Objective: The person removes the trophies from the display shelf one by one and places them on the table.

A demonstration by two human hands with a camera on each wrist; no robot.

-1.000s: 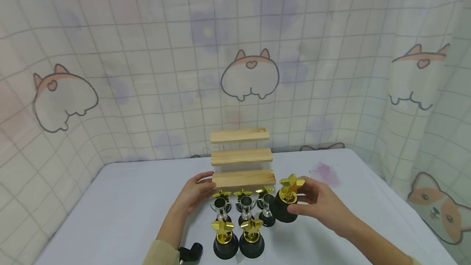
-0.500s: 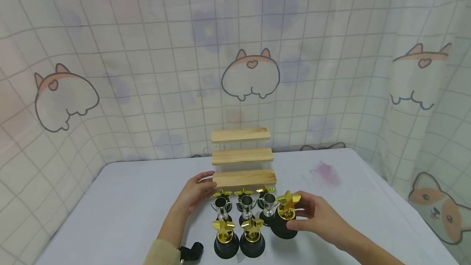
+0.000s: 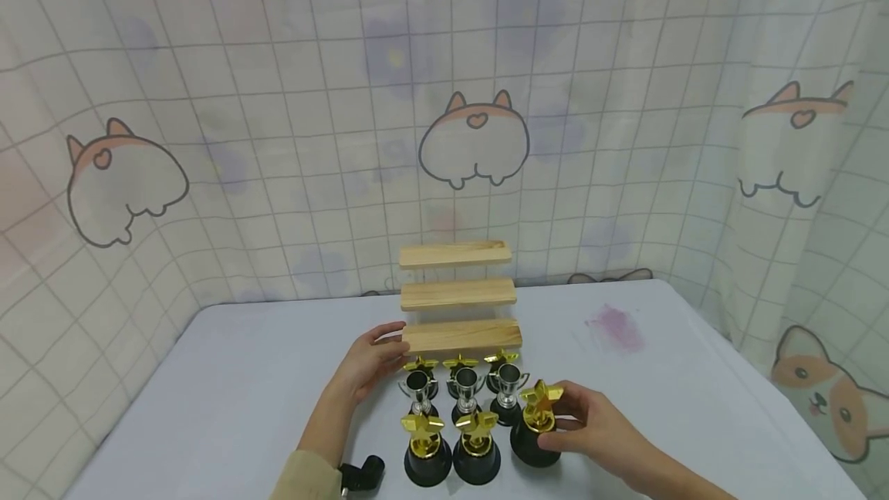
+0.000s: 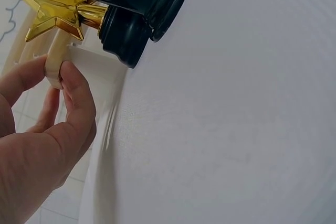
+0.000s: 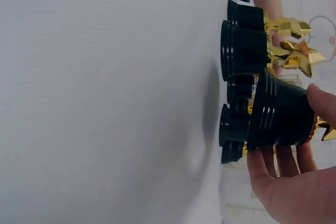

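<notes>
The right hand [image 3: 590,427] grasps a star trophy [image 3: 535,427] near the desk's [image 3: 229,376] front edge; the left hand [image 3: 368,365] grasps the wooden shelf's [image 3: 461,336] lowest step.

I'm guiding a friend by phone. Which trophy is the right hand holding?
Find the wooden steps at the table's back. In front stand rows of trophies; the held trophy ends the nearest row on the right. It alone has the right hand wrapped around it.
</notes>
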